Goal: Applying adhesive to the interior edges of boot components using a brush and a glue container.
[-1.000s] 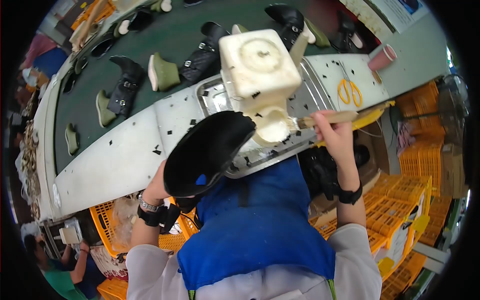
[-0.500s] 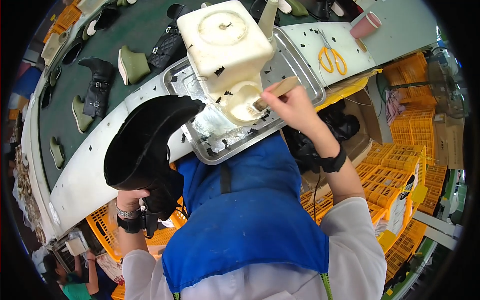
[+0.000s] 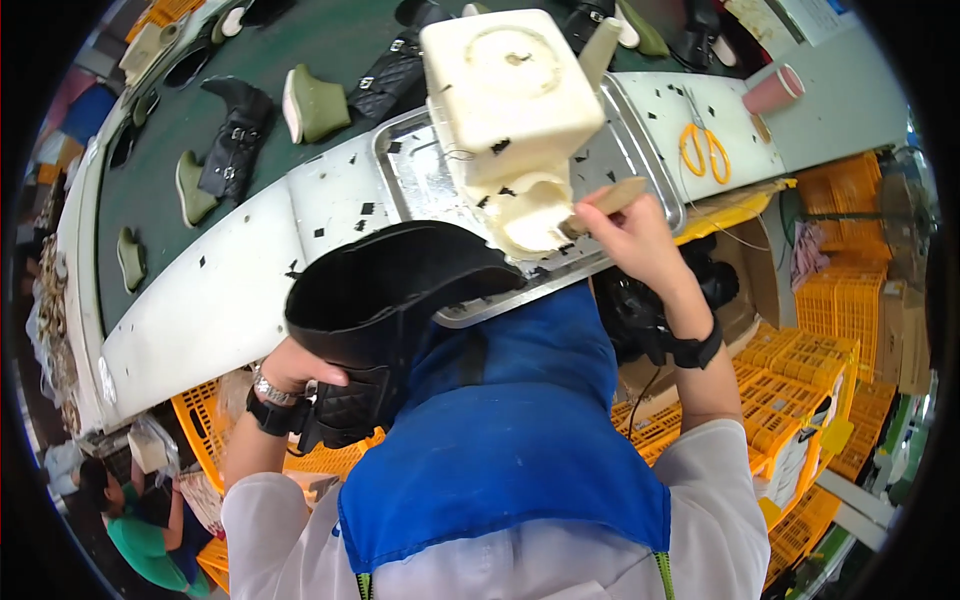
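Note:
A black boot upper (image 3: 370, 345) with a quilted patch is gripped low down by my left hand (image 3: 302, 368), thumb on its outside. Its wide shaft opening tilts upward, and one edge overlaps the near side of a metal tray (image 3: 398, 165). My right hand (image 3: 640, 238) pinches the wooden handle of a flat brush (image 3: 625, 193). The bristles rest at the right side of an open cup (image 3: 520, 213) with whitish residue. That cup joins the front of a cream plastic container (image 3: 505, 95) standing in the tray.
Orange-handled scissors (image 3: 705, 150) and a pink cup (image 3: 775, 88) lie on the white table (image 3: 210, 265) at right. Black boots (image 3: 237, 140) and green wedge pieces (image 3: 318, 105) lie on the green belt (image 3: 290, 45). Orange crates (image 3: 800, 380) stand at right. Another person (image 3: 145, 530) is at lower left.
The boot upper has shifted right toward the tray and turned, so its opening faces more upward and the quilted patch shows. The brush stays at the cup. The whole view has shifted slightly.

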The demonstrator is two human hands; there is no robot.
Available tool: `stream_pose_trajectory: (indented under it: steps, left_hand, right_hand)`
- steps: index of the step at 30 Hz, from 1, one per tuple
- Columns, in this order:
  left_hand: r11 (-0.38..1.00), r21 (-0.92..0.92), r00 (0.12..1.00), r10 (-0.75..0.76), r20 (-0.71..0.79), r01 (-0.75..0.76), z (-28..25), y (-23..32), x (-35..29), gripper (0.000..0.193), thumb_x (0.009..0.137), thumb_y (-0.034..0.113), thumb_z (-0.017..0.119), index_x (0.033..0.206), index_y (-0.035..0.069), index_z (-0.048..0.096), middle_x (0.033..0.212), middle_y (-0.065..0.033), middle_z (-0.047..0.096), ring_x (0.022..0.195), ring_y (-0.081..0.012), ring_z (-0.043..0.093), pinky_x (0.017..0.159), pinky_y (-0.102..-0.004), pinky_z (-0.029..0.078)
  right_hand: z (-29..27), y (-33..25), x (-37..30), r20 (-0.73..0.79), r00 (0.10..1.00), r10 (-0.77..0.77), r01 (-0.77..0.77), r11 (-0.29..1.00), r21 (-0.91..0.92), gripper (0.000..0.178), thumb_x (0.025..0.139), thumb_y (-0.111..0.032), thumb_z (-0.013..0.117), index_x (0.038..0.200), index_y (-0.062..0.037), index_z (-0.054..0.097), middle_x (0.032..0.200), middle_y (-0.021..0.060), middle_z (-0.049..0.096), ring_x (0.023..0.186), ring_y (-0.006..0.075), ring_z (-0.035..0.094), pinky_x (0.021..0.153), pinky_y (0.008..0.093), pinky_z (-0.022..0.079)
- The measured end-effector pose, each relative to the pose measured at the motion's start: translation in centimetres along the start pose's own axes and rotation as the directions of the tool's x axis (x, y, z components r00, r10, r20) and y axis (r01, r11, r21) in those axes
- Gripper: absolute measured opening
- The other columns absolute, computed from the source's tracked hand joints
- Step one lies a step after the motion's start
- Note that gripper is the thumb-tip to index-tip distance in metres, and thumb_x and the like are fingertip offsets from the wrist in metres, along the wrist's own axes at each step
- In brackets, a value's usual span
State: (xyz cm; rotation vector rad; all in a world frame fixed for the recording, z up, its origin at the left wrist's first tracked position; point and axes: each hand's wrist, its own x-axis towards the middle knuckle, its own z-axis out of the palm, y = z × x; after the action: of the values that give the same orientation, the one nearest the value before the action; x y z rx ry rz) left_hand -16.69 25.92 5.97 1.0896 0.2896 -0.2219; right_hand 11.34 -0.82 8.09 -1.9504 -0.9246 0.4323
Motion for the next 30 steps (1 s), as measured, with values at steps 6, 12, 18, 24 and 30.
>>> stream_pose_trajectory:
  steps: [6,12,18,24,30]
  left_hand:
    - [0.994,-0.002,0.991,-0.105,0.088,0.106,1.0,-0.1,0.6,0.084,0.051,0.011,0.083,0.124,0.002,0.043,0.119,-0.0085,0.052,0.109,-0.0175,0.047,0.094,-0.0328,0.037]
    - [0.991,0.034,0.98,-0.134,0.149,0.13,2.1,0.4,2.0,0.083,0.052,0.01,0.083,0.125,0.002,0.043,0.119,-0.0076,0.052,0.108,-0.0162,0.047,0.095,-0.0319,0.035]
    - [0.998,0.065,0.986,-0.007,0.167,-0.004,2.9,1.0,1.7,0.072,0.056,0.012,0.08,0.119,0.001,0.048,0.11,-0.0086,0.057,0.099,-0.0173,0.053,0.088,-0.0297,0.04]
    - [0.987,0.16,0.995,-0.048,0.093,0.033,3.5,2.6,0.6,0.077,0.05,0.014,0.083,0.117,-0.001,0.047,0.108,-0.0096,0.056,0.097,-0.0179,0.053,0.085,-0.0307,0.042]
    - [0.94,0.271,0.977,-0.209,-0.026,0.209,4.3,4.0,0.9,0.083,0.044,0.015,0.087,0.114,-0.002,0.047,0.106,-0.0105,0.056,0.095,-0.0185,0.053,0.083,-0.0316,0.044]
  right_hand:
    - [-1.5,-2.1,0.4,0.016,0.943,0.331,-0.323,0.908,0.267,0.017,0.083,-0.016,0.058,0.085,0.0015,0.06,0.062,0.0007,0.055,0.052,0.0042,0.047,0.047,0.0178,0.038]
    - [0.3,-6.8,-0.1,0.052,0.998,0.027,-0.052,0.821,0.568,0.014,0.084,-0.011,0.056,0.088,0.0015,0.061,0.064,0.0029,0.056,0.053,0.006,0.05,0.047,0.0182,0.039]
    - [2.2,-7.9,0.9,0.014,0.91,-0.415,0.401,0.887,0.229,0.007,0.075,-0.003,0.065,0.081,-0.0016,0.063,0.069,0.0056,0.061,0.059,0.0125,0.057,0.053,0.0232,0.044]
    - [2.5,-6.9,-0.1,0.004,0.941,-0.338,0.328,0.917,0.228,0.005,0.075,-0.002,0.064,0.08,-0.0011,0.062,0.07,0.0069,0.062,0.059,0.013,0.057,0.054,0.0221,0.044]
    - [3.0,-7.1,-0.5,-0.077,0.97,-0.232,0.244,0.941,0.236,0.005,0.076,-0.003,0.063,0.08,0.0001,0.062,0.072,0.0064,0.063,0.06,0.0102,0.057,0.054,0.0217,0.043]
